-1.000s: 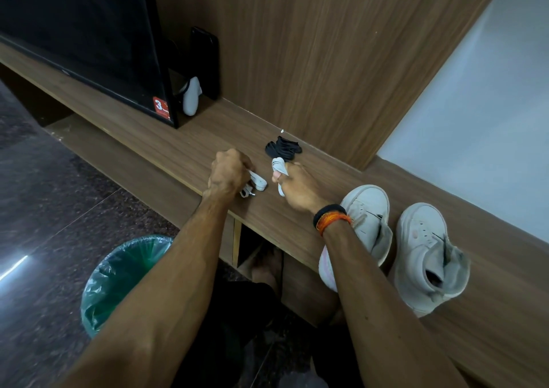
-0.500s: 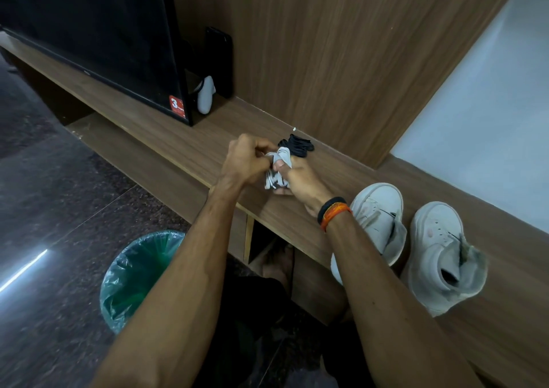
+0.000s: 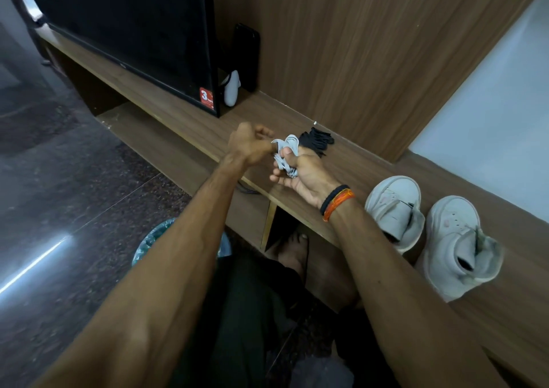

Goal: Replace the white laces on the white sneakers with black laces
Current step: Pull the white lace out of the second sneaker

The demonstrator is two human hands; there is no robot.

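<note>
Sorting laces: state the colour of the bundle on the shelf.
Black bundle, head view.

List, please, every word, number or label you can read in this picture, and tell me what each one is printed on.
"3": large white numeral on the red sticker at the lower right corner of the black TV screen.
Small white print under the numeral on that sticker: too blurred to read.
White sneakers, white laces, black laces: no readable text.
</note>
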